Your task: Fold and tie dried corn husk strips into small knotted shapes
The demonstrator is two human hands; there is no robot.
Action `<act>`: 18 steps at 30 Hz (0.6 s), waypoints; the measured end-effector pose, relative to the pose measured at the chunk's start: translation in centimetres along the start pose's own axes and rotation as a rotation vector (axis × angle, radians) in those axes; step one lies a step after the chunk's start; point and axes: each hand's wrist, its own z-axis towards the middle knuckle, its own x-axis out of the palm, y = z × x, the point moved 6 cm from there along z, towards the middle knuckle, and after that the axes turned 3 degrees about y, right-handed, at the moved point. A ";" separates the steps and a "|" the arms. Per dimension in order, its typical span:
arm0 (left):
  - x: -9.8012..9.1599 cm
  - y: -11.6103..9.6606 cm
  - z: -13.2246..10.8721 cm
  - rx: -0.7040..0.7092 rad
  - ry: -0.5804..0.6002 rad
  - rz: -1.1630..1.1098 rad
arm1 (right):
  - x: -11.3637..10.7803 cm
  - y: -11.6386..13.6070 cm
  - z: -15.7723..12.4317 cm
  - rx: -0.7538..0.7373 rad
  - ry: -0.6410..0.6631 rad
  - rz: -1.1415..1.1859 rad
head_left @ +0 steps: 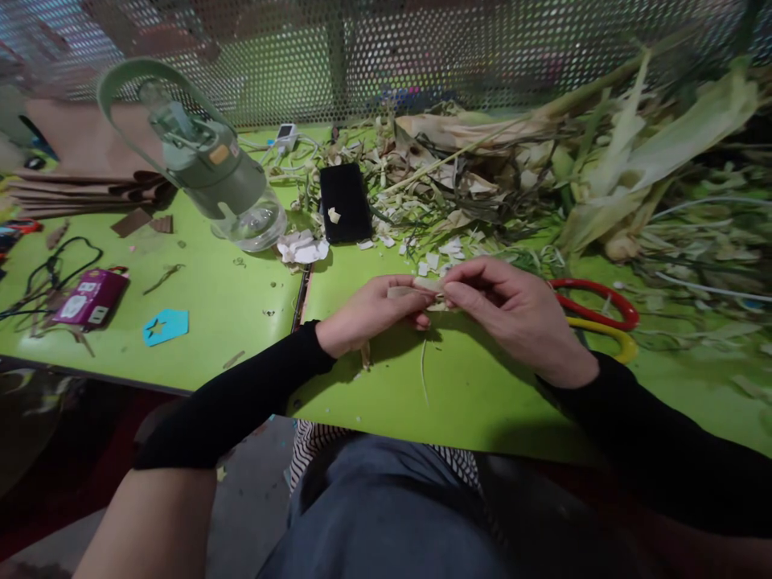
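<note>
Both of my hands meet over the green table (386,386), fingertips close together. My left hand (383,310) is closed, pinching a pale strip of corn husk (429,285) between thumb and fingers. From the other side my right hand (512,310) pinches the same strip with thumb and forefinger; part of it is hidden by the fingers. Scissors with one red and one yellow handle loop (630,310) lie just beside my right wrist, their blades out of sight. A thin pale fibre (424,374) rests on the table below my hands.
Behind my hands is a heap of dried husks and leaf scraps (476,161), with a big corn husk (639,169) at right. A black phone (346,203), a green water bottle (223,173), a purple box (90,297) and a blue paper tag (166,326) are farther left. A perforated metal screen (386,56) stands behind.
</note>
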 end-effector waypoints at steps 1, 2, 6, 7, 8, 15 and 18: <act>0.0 -0.1 0.0 -0.007 -0.014 -0.008 | 0.0 0.1 0.0 -0.010 0.008 -0.038; 0.1 -0.1 -0.1 -0.018 -0.027 -0.013 | -0.1 0.1 0.0 -0.018 0.018 -0.066; 0.4 -0.5 -0.3 -0.068 -0.051 -0.011 | -0.1 0.0 -0.2 -0.053 0.047 -0.132; 0.5 -0.5 -0.4 -0.075 -0.051 -0.009 | -0.1 -0.1 -0.2 -0.060 0.052 -0.147; 0.6 -0.6 -0.4 -0.080 -0.051 -0.009 | -0.1 -0.1 -0.2 -0.066 0.058 -0.163; 0.6 -0.6 -0.5 -0.078 -0.047 -0.051 | 0.2 0.8 -0.2 -0.170 0.078 -0.334; 0.5 -0.3 -0.4 -0.068 -0.029 -0.069 | 0.1 1.0 -0.2 -0.199 0.076 -0.355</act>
